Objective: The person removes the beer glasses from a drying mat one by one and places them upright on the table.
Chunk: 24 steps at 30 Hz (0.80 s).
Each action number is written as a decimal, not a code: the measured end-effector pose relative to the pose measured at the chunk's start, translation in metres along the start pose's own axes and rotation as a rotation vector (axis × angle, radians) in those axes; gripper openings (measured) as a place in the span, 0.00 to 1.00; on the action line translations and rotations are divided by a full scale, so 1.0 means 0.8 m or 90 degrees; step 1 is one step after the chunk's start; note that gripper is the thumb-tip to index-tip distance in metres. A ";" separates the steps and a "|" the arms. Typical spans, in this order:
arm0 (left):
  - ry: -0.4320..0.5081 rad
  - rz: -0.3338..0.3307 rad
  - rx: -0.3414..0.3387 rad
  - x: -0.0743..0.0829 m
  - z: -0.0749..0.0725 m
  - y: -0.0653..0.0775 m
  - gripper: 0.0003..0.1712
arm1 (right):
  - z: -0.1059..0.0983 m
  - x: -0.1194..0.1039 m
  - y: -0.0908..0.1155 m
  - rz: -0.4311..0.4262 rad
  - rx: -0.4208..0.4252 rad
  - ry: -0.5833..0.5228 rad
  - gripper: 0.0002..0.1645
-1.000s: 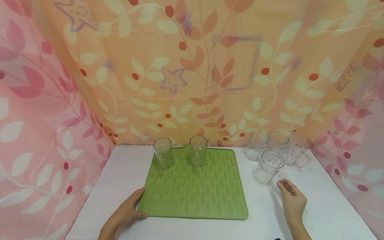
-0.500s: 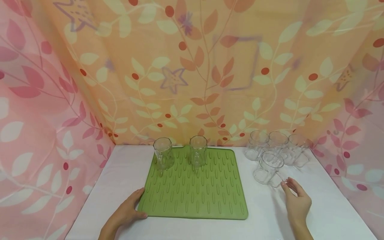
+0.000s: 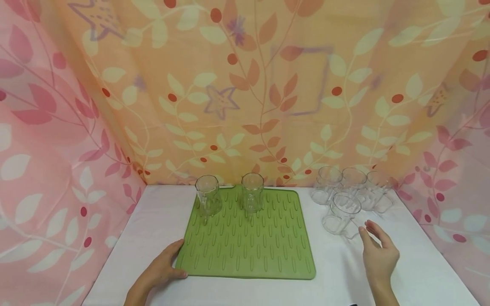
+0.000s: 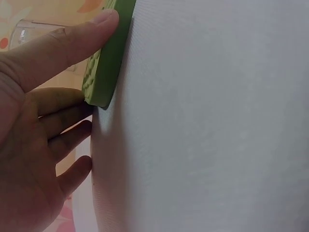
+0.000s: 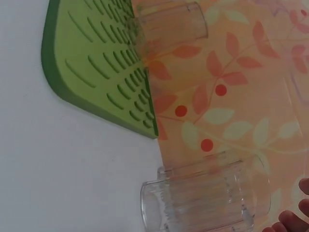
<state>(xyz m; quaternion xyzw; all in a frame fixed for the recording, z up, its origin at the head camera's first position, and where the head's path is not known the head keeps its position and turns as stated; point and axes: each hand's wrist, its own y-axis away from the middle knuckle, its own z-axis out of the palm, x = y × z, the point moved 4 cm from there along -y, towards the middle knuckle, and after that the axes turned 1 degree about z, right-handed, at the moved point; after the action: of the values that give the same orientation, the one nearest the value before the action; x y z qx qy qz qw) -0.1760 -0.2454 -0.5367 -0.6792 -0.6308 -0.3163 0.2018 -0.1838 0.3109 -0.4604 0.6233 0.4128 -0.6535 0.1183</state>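
My left hand rests at the near left corner of a green ribbed drying mat. In the left wrist view its thumb touches the mat's edge, the other fingers extending beside the corner. Two clear glass mugs, a left one and a right one, stand upright along the mat's back. My right hand hovers right of the nearest glass mug, thumb and fingers apart, holding nothing. A small gap separates it from that mug's handle. The right wrist view catches only its fingertips at the lower right.
Behind the nearest mug, several more glass mugs crowd the back right of the white-covered table. Patterned cloth hangs close behind the table, and pink cloth borders both sides.
My right hand has drawn slightly right, away from the nearest mug's handle, and its thumb and fingers have spread. The left hand, mat and mugs stay in place.
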 end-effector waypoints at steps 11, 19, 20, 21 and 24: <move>-0.067 0.035 0.004 0.002 -0.004 -0.003 0.61 | 0.051 -0.070 0.017 -0.096 -0.130 -0.052 0.11; -0.104 0.079 0.018 0.000 -0.009 -0.006 0.60 | 0.099 -0.072 0.029 -0.101 -0.231 -0.104 0.10; -0.103 0.080 0.017 -0.001 -0.009 -0.006 0.61 | 0.106 -0.072 0.030 -0.094 -0.244 -0.103 0.11; -0.103 0.082 0.016 -0.002 -0.010 -0.007 0.61 | 0.113 -0.071 0.031 -0.082 -0.258 -0.101 0.11; -0.104 0.090 0.014 -0.004 -0.010 -0.006 0.60 | 0.133 -0.071 0.037 -0.060 -0.300 -0.085 0.12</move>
<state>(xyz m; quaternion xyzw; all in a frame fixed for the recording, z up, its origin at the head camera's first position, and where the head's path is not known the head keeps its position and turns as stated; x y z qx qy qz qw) -0.1823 -0.2524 -0.5333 -0.7434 -0.5989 -0.2378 0.1790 -0.2289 0.1986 -0.4324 0.5142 0.5739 -0.5834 0.2569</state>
